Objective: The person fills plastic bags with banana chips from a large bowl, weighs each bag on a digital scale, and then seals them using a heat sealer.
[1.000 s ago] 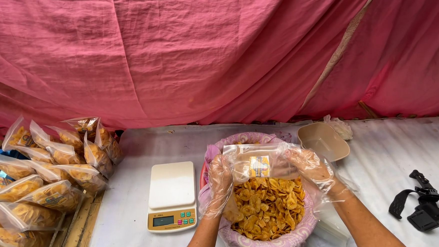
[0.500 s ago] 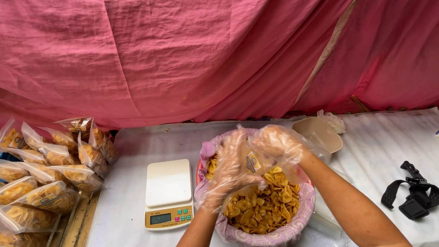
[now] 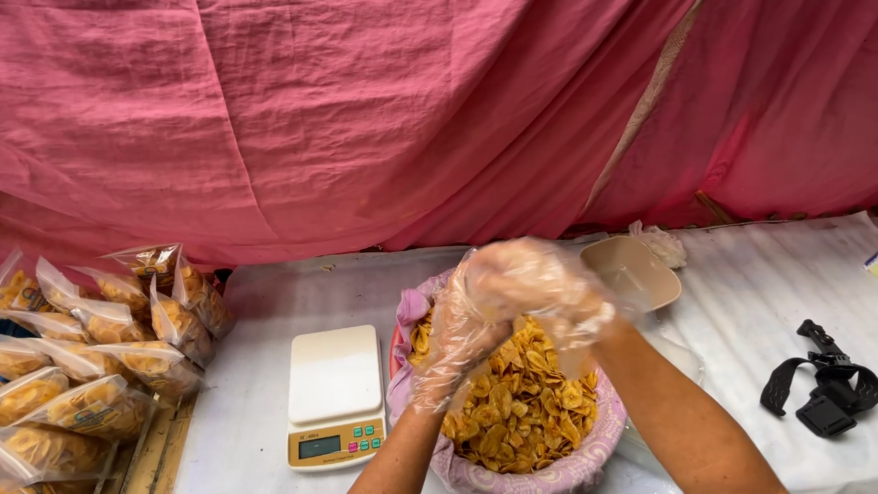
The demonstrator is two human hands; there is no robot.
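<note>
both hands (image 3: 522, 293) now meet above chip basin (image 3: 531, 478).

Pink cloth backdrop (image 3: 352, 111), white table (image 3: 762, 290)

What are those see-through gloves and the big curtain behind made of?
The gloves on the left hand and right hand look like thin clear plastic film: crinkly, loose, slightly shiny. The pink curtain seems woven cloth, matte, hanging in soft folds and creases.
</note>
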